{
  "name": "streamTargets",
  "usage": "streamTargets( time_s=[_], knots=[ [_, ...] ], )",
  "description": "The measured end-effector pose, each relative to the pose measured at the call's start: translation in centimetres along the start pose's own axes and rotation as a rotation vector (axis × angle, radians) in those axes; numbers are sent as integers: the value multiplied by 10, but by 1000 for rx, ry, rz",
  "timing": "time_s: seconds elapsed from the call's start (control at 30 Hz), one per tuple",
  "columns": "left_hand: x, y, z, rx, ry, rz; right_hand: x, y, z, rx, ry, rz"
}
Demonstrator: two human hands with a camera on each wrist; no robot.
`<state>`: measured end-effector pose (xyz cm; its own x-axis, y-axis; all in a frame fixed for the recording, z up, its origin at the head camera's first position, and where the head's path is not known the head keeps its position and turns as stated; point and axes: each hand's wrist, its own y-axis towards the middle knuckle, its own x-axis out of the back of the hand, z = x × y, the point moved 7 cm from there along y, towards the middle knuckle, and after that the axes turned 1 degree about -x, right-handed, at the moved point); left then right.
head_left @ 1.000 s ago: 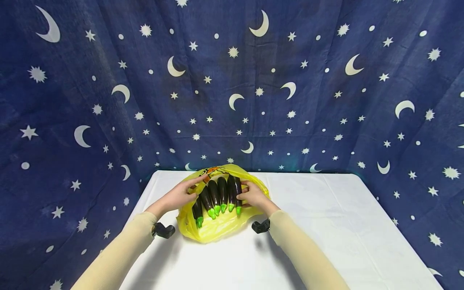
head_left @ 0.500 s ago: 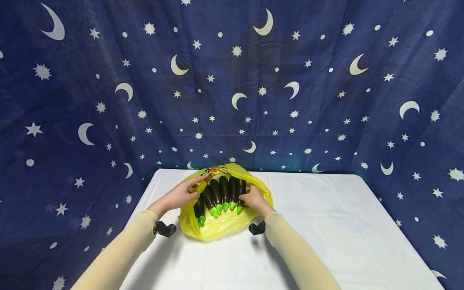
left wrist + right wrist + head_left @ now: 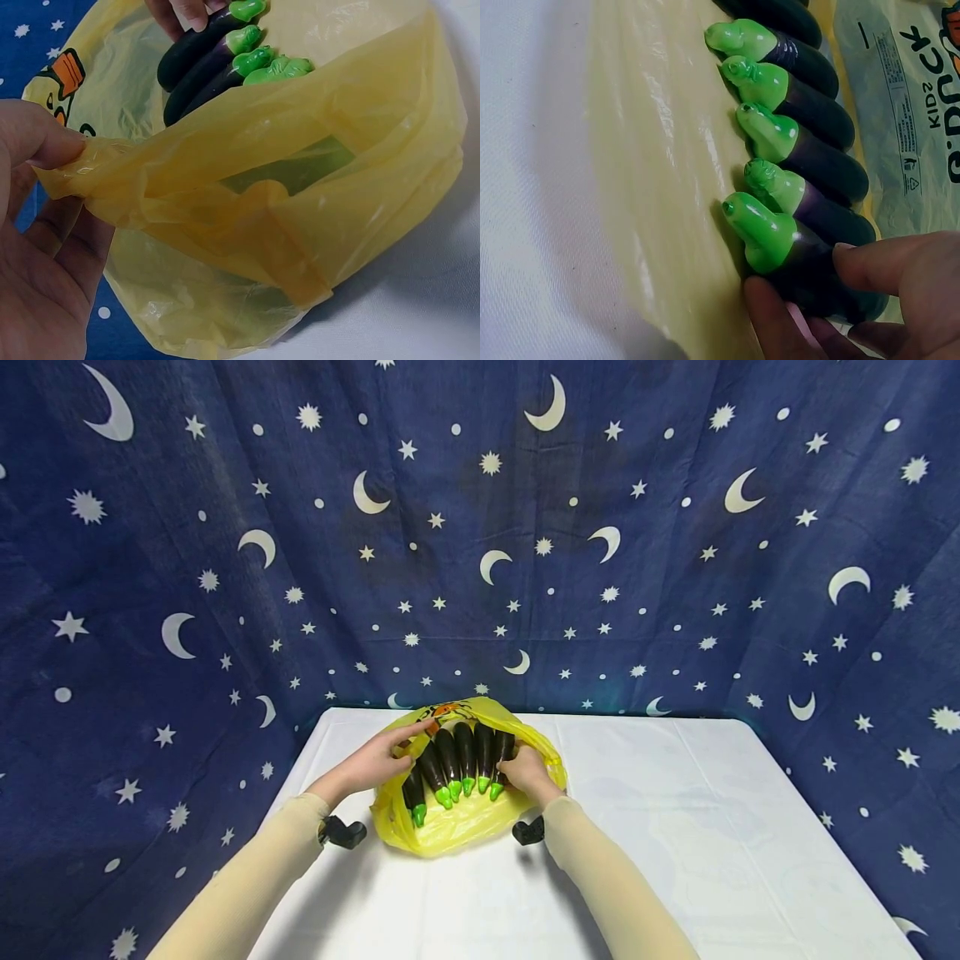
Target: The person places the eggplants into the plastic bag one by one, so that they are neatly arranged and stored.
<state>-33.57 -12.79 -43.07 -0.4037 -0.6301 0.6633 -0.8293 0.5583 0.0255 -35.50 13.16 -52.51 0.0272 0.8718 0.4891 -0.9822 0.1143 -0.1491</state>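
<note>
An open yellow plastic bag (image 3: 457,842) lies on the white table with several dark purple eggplants (image 3: 447,758) with green caps side by side in its mouth. My left hand (image 3: 372,764) is at the bag's left side; in the left wrist view its thumb and fingers pinch the bag's rim (image 3: 112,161). My right hand (image 3: 527,772) reaches into the right side of the mouth and grips the rightmost eggplant (image 3: 765,236), thumb on top and fingers along its other side. That eggplant lies against its neighbour (image 3: 787,187). The fingertips beneath it are partly hidden.
The white table (image 3: 660,852) extends to the right and in front of the bag. A dark blue curtain (image 3: 480,527) with moons and stars hangs behind and at both sides. Black wrist devices (image 3: 345,833) sit at both cuffs.
My right hand has shifted inward and closed more round the rightmost eggplant, whose tilt has changed slightly. The left hand stays on the bag's rim. The head view has shifted a little.
</note>
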Motion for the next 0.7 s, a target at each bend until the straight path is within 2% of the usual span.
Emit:
streamTargets(
  time_s=[0.33, 0.57, 0.7],
  knots=[
    [1, -3, 3, 34, -18, 5, 0, 1, 8, 77, -281, -68],
    [1, -3, 3, 21, -12, 4, 0, -4, 10, 77, -295, -68],
    [1, -4, 4, 13, -10, 5, 0, -10, 14, 107, -268, -19]
  ],
)
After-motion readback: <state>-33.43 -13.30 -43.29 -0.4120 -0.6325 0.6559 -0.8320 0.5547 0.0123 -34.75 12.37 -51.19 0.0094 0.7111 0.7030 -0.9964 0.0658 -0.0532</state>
